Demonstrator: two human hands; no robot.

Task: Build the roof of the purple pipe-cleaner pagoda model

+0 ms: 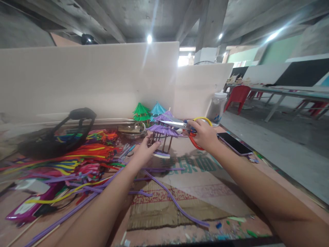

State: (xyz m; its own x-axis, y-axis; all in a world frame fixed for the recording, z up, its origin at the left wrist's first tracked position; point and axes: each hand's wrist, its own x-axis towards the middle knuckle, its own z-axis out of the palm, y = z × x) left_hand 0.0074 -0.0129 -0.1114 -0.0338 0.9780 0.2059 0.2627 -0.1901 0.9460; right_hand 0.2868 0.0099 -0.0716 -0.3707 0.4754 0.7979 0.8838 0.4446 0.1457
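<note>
A small purple pagoda [164, 129] with strip-covered tiered roofs and thin brown posts stands on a purple and white base, tilted slightly. My left hand [146, 151] is at its left side, thumb and fingers apart beside the posts; whether they touch is hard to see. In my right hand [205, 135] are scissors [177, 124] with yellow and red-orange handles. Their blades point left, across the front of the purple roofs. Behind stand a green pagoda roof [141, 111] and a blue one [157, 108]. Purple strips [177, 202] lie on the cardboard [151, 214] below.
Bundles of coloured strips [95, 152], a black strapped object [51, 140] and a magenta glue-gun-like tool [36, 207] lie left. A metal bowl [131, 130] sits behind my left hand. A phone [235, 143] and clear bottle [217, 108] are right. A white panel [89, 79] rises behind.
</note>
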